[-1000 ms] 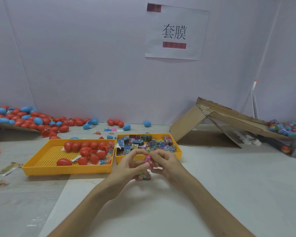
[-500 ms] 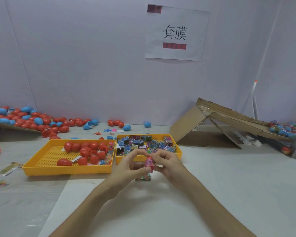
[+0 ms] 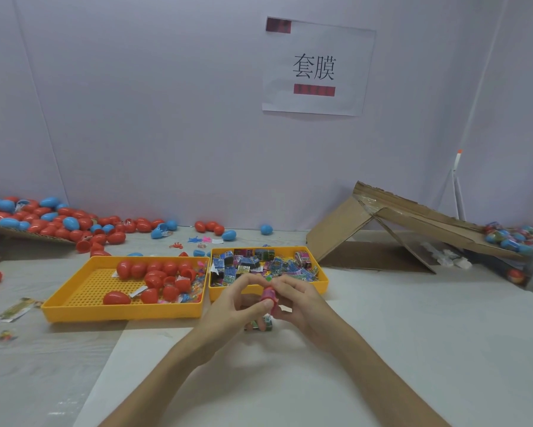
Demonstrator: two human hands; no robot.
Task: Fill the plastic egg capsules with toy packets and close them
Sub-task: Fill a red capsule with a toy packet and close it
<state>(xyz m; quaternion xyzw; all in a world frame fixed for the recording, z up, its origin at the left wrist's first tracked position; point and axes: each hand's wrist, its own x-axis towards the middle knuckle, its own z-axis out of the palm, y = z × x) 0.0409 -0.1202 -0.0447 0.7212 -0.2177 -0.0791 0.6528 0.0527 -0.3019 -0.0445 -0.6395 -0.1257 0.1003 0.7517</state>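
Both hands meet in front of the trays around a pink-red egg capsule [image 3: 269, 298] held upright. My left hand [image 3: 232, 300] pinches it with thumb and forefinger from the left. My right hand [image 3: 299, 303] grips it from the right with curled fingers. A small printed toy packet [image 3: 260, 324] lies on the table just beneath the hands. Behind them, one yellow tray [image 3: 268, 292] is full of printed toy packets. The yellow tray [image 3: 83, 285] to its left holds several red egg capsules.
Many red and blue eggs [image 3: 43, 220] are heaped on cardboard along the back left wall. A folded cardboard ramp [image 3: 413, 223] stands at the right, with wrapped eggs [image 3: 511, 237] at its lower end. Loose packets [image 3: 17, 309] lie at the left edge.
The capsule has been turned more upright between the fingers and lifted slightly. Both hands stay at the same spot in front of the packet tray.
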